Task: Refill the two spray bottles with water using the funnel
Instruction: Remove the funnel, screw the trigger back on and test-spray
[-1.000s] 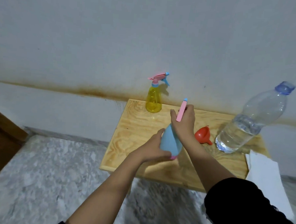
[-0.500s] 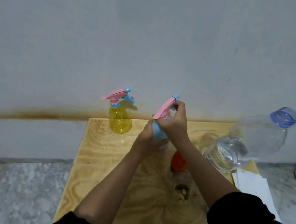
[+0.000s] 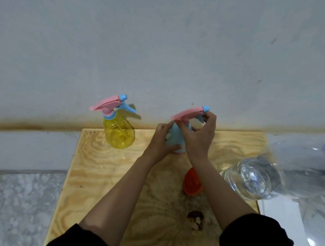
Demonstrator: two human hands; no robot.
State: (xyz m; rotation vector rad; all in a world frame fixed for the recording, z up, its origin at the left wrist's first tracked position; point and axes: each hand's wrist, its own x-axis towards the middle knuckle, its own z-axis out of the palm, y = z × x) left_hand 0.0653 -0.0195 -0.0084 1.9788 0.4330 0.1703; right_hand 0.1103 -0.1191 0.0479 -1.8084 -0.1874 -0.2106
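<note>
A blue spray bottle (image 3: 177,137) with a pink trigger head (image 3: 188,114) stands upright near the back of the wooden table (image 3: 99,168). My left hand (image 3: 161,141) grips its body from the left. My right hand (image 3: 199,136) holds the trigger head and neck, fingers curled around them. A yellow spray bottle (image 3: 118,133) with the same pink and blue head stands to the left, by the wall. The red funnel (image 3: 191,181) lies on the table under my right forearm. A large clear water bottle (image 3: 264,179) with a blue cap stands at the right.
A white wall rises straight behind the table. White paper or cloth (image 3: 282,221) lies at the table's right front corner. A dark knot stain (image 3: 195,217) marks the wood near me. Marble floor (image 3: 18,200) shows to the left.
The view has come closer over the table. The blue bottle now stands upright further back, and my right hand has shifted onto its trigger head and neck.
</note>
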